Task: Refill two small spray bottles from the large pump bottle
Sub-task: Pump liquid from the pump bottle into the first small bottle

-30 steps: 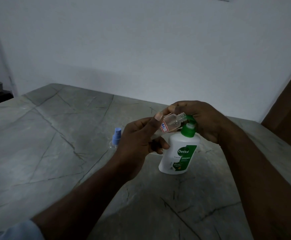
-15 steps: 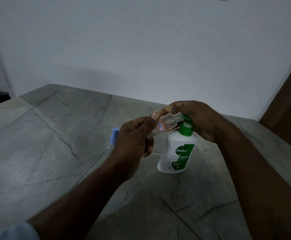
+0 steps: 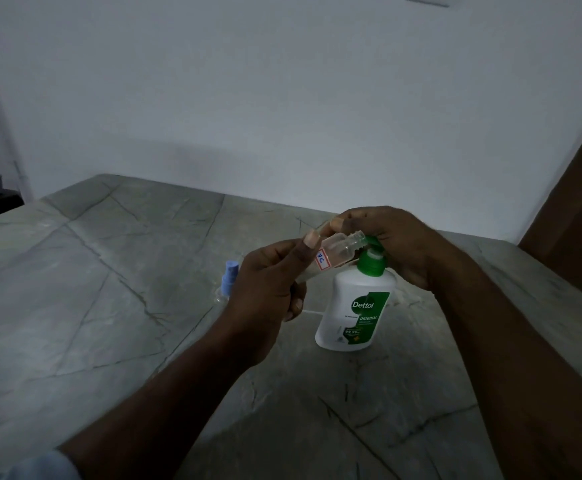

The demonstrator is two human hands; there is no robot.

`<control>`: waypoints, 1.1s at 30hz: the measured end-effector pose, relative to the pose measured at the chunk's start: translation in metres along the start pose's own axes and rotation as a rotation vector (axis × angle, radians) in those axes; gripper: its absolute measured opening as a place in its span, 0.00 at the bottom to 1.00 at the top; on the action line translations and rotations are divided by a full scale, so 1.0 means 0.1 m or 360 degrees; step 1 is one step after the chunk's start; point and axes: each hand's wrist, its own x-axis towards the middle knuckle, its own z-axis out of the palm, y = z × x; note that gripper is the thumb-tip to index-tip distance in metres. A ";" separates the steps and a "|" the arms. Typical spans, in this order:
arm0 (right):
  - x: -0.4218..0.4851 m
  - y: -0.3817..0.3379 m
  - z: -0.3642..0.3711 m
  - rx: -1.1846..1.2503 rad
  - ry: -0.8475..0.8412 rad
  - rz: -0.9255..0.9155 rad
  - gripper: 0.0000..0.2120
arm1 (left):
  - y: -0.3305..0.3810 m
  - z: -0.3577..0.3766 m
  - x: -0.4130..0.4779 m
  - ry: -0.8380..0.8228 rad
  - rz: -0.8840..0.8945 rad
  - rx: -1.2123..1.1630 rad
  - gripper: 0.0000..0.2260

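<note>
The grey stone counter (image 3: pixel 109 306) carries the white pump bottle (image 3: pixel 355 306), upright. It looks heavy enough to stand firm under a press, and its green head is the place to push. The right hand (image 3: pixel 397 244) lies over that head, fingers (image 3: pixel 379 223) curled down round it. Left of the pump bottle, at spout height, the left hand (image 3: pixel 265 289) grips the small clear bottle (image 3: pixel 338 251). Its fingers wrap the lower body, and the open neck is tilted to the spout; whether they touch I cannot tell. It is probably light, smooth and slippery once soapy, so best held by the body. Farther left, half behind the left hand, stands the blue-capped spray bottle (image 3: pixel 230 277). A thin white tube (image 3: pixel 312 311) lies by the pump bottle's base, easily knocked.
</note>
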 end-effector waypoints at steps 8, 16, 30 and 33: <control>-0.02 -0.08 0.00 -0.0188 0.0047 -0.0039 0.11 | 0.00 -0.01 -0.01 -0.0022 0.0011 0.0036 0.23; 0.00 0.01 0.02 0.0007 0.0031 0.0032 0.13 | -0.01 -0.01 0.00 -0.0015 0.0022 -0.0013 0.21; -0.02 -0.04 0.01 0.0006 -0.0002 -0.0024 0.12 | 0.00 -0.01 0.00 -0.0062 0.0093 -0.0004 0.19; -0.03 -0.03 0.05 0.0022 0.0043 0.0011 0.12 | 0.00 -0.02 0.00 -0.0048 0.0084 -0.0020 0.20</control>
